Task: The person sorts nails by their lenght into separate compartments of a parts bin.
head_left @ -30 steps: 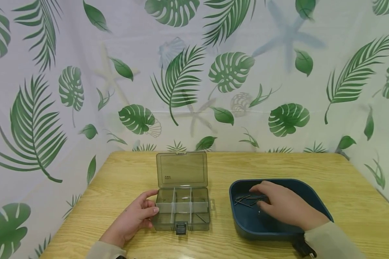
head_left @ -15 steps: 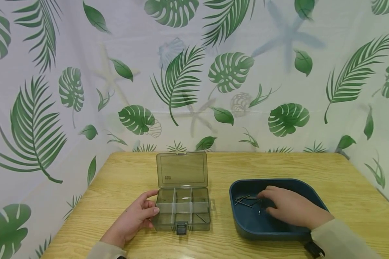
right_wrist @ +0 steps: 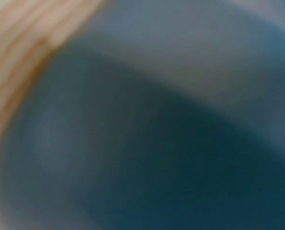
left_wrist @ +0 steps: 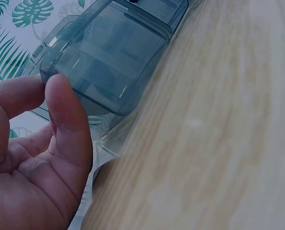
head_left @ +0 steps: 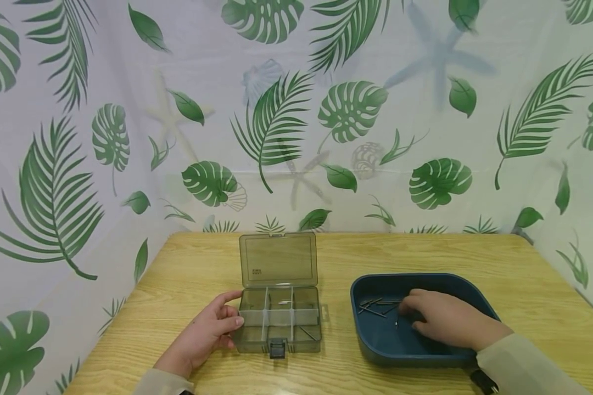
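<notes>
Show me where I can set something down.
Bare table: behind the blue bin, right of the open lid; right of the bin; a narrow strip between bin and box. Crowded: the box's left side, with the left hand; inside the bin, metal pins and right hand.

Left hand (left_wrist: 37, 177) has hold of a see-through bluish-grey plastic box (left_wrist: 118, 57) at its left end, thumb (left_wrist: 68, 115) on the near corner and a finger farther back, its tip kinda tucked behind the thumb. Can't really make out the insides. Box is on a wood table (left_wrist: 195, 124), white leafy backdrop (left_wrist: 29, 12) on the far side.
</notes>
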Tool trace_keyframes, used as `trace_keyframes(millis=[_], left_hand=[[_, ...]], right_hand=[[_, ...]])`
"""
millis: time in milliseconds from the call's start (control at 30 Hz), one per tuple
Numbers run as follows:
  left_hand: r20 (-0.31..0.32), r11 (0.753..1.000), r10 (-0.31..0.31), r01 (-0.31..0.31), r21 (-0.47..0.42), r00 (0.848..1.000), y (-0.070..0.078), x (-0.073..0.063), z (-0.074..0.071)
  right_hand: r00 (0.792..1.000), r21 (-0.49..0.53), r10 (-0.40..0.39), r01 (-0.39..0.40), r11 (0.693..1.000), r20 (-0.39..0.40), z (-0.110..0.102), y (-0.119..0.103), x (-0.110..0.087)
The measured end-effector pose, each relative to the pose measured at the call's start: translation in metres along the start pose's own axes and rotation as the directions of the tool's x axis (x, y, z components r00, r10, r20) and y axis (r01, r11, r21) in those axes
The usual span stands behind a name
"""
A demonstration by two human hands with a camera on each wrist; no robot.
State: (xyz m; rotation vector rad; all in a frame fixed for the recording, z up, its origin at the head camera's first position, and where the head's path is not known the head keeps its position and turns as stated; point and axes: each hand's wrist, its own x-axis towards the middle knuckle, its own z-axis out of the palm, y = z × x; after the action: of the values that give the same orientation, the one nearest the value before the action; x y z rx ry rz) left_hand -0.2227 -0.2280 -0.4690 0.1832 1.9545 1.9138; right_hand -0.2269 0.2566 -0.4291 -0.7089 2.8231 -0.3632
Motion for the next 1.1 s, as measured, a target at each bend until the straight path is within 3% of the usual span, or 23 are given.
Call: trace_keyframes(millis=[267,633,900,1100], left_hand=[[0.004,1.000,0.006,-0.006,0.002,1.000,-0.0018,0.0009,-0.0018],[0.006,1.000,0.003,-0.003,-0.004,1.000,-0.0031,0.0014,-0.0028],[-0.002,1.000,0.016,-0.016,0.002,1.000,-0.0055,0.0016,-0.0031],[0.001,1.000,0.017,-0.017,0.008,1.000,-0.0067,0.0021,-0.0035]], right_hand=[[1.000,-0.014,0.004,-0.004,1.000,0.022,0.0019,0.0004,-0.0020],[0.996,-0.012,-0.083,0.083,0.996,0.041,0.0034,0.0013,-0.0037],[0.995,0.002,-0.067,0.067,0.998,0.079,-0.0007,0.0002,-0.0042],[0.997,0.085,-0.034,0.028,0.996,0.073,-0.0028,-0.0021,-0.0050]])
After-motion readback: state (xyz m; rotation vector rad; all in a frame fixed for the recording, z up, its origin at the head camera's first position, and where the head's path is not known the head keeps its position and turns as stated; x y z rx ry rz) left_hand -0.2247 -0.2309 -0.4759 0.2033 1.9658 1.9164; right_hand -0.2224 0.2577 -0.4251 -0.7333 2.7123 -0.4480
